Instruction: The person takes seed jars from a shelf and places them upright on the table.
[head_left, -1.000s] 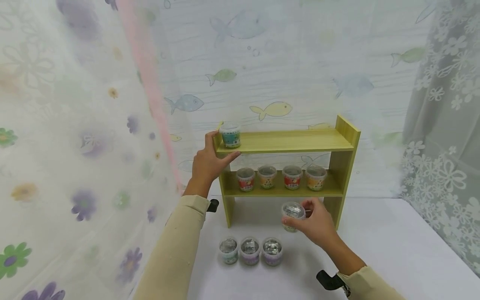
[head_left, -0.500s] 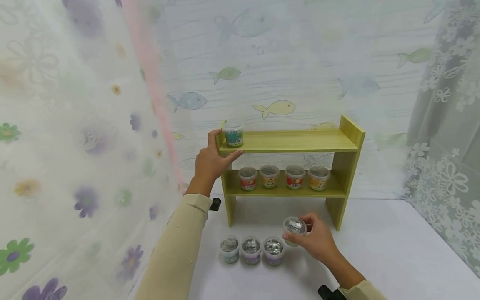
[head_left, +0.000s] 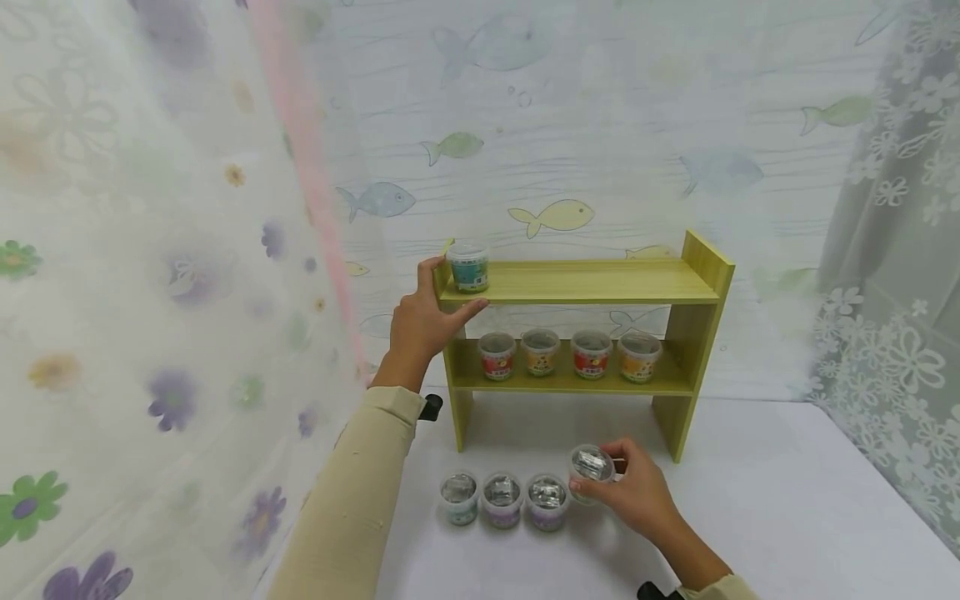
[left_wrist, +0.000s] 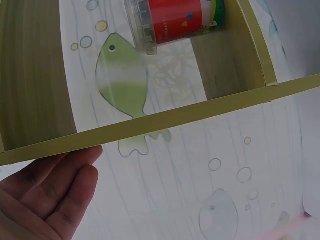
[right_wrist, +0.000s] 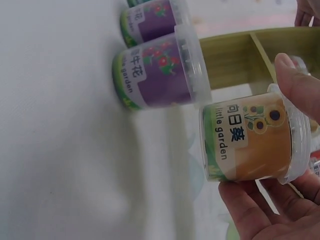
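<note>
My right hand (head_left: 641, 492) holds a clear-rimmed plastic cup (right_wrist: 252, 140) with an orange sunflower label, thumb on one side and fingers on the other. Foil shows in its top, and it hovers low over the table, right of a row of cups. The nearest of them is a purple-labelled cup (right_wrist: 155, 75). My left hand (head_left: 423, 325) grips the left side of the yellow-green wooden shelf (head_left: 585, 281), thumb reaching across the front below the top board. In the left wrist view its fingers (left_wrist: 75, 200) lie against the panel edge. Beside it, a teal cup (head_left: 470, 273) stands on the top board.
On the middle board stand several red- and orange-labelled cups, among them a red cup (head_left: 497, 362) and an orange cup (head_left: 639, 367). A pale teal cup (head_left: 459, 508) ends the table row at the left. Fish-patterned sheeting (head_left: 360, 275) hangs behind the shelf.
My right hand has lowered the sunflower cup from in front of the shelf's lower opening to beside the row of cups. My left hand has stayed on the shelf.
</note>
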